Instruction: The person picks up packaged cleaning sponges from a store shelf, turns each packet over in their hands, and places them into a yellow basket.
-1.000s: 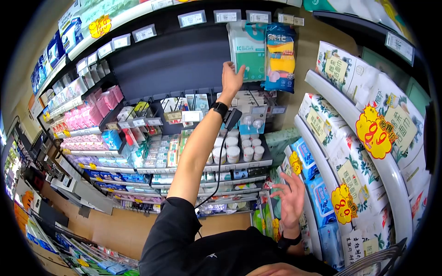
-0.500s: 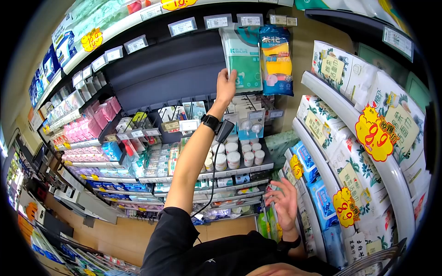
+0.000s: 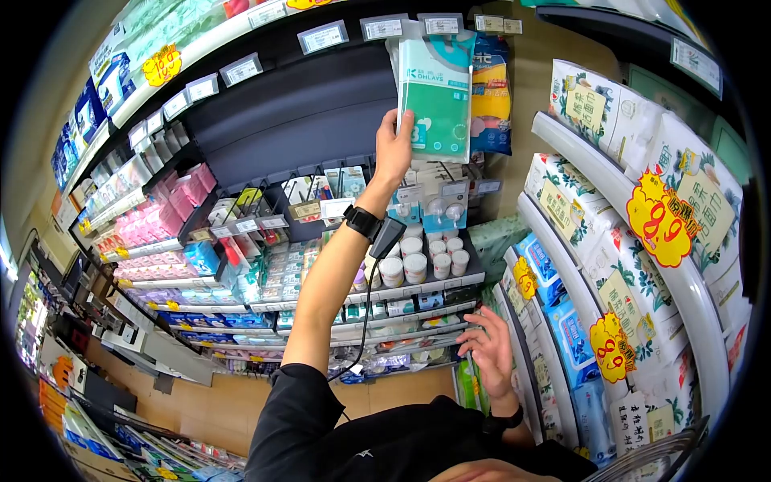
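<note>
My left hand point(image 3: 393, 151) reaches up and grips the lower left edge of a green-and-white flat plastic packet point(image 3: 438, 116), thumb in front. The packet stands upright just below the shelf's price tags, and another clear-edged packet seems to sit behind it. It partly covers a blue-and-yellow packet point(image 3: 491, 96) on its right. My right hand point(image 3: 490, 353) is held low beside the right shelves with its fingers apart and nothing in it.
White tissue packs point(image 3: 618, 281) fill the curved shelves on the right. Below my left hand are white lidded tubs point(image 3: 414, 268) and hanging small goods. Pink packs point(image 3: 165, 213) line the left shelves. A cable point(image 3: 363, 329) runs from my left wrist.
My left hand has pulled the green-and-white packet out from the shelf and slightly right, so it now overlaps the blue-and-yellow one. My right hand stays nearly still.
</note>
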